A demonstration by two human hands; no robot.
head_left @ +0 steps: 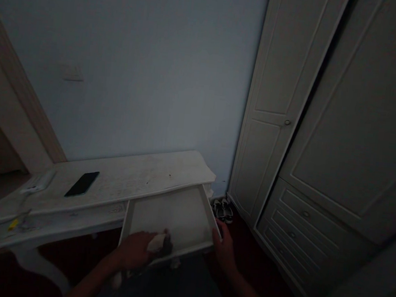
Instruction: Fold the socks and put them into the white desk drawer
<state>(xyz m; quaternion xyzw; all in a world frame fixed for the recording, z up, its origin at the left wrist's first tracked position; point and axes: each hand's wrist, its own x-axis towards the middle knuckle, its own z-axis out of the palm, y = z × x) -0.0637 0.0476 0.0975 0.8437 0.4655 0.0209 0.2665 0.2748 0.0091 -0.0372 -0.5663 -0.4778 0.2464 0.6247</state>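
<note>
A shallow white drawer is pulled out from the white desk, and its inside shows bare. My left hand is over the drawer's front left part, closed on a crumpled cloth that looks pale with a dark patch. Dim light and blur hide the cloth's finer detail. My right hand grips the drawer's right side near the front corner, fingers over the rim.
A dark phone and a white power strip with a cable lie on the desk's left. Shoes stand on the dark red floor beyond the drawer. A white wardrobe rises at the right.
</note>
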